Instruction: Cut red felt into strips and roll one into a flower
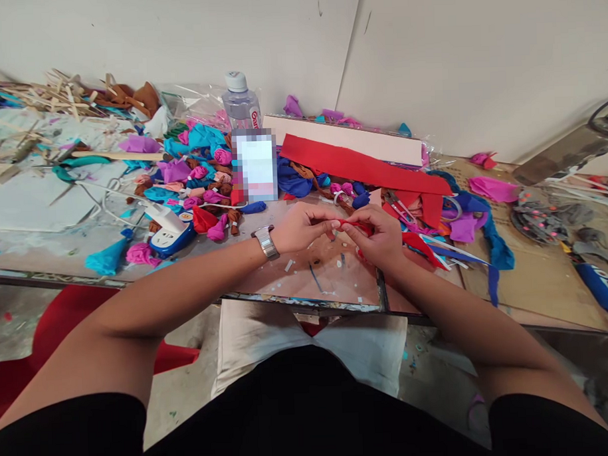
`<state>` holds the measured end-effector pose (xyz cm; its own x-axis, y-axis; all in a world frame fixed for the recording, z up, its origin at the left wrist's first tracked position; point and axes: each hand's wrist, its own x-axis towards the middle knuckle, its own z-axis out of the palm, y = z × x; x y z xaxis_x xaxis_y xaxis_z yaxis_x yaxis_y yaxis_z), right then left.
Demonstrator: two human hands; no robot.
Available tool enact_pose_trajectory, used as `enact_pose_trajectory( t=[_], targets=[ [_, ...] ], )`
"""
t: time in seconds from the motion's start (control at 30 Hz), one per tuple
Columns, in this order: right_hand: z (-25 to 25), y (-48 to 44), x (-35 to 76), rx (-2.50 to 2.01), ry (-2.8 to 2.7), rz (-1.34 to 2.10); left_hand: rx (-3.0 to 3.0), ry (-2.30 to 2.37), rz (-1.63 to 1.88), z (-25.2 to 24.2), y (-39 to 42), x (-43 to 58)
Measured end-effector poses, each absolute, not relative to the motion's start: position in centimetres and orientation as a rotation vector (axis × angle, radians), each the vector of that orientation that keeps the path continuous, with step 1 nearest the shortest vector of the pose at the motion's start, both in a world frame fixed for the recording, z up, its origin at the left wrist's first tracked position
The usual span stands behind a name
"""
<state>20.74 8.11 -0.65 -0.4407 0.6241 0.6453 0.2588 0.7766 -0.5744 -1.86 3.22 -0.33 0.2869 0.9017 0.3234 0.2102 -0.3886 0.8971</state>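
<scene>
My left hand (304, 228), with a metal watch on its wrist, pinches the left end of a small red piece of fabric (351, 224). My right hand (379, 235) grips the same red piece from the right, and the fingertips of both hands almost meet. Part of the red piece is hidden by the fingers, and some red shows below my right hand. Behind the hands, a long red strip (351, 163) lies across a pale board (345, 137).
Coloured fabric bundles cover the table on the left around a blue and white power strip (172, 238). A bottle (241, 107) stands behind a blurred bright screen (256, 163). Teal-handled pliers (67, 171) lie at left, scissors (400, 206) at right, cardboard (539, 266) farther right.
</scene>
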Motion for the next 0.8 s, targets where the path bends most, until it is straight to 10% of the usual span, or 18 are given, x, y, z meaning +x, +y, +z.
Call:
enact_pose_trajectory(
  t=[0.8],
  targets=[
    [-1.04, 8.19, 20.63, -0.63, -2.035, 0.547, 1.806, 1.016, 1.095, -0.42, 2.95, -1.61]
  ],
)
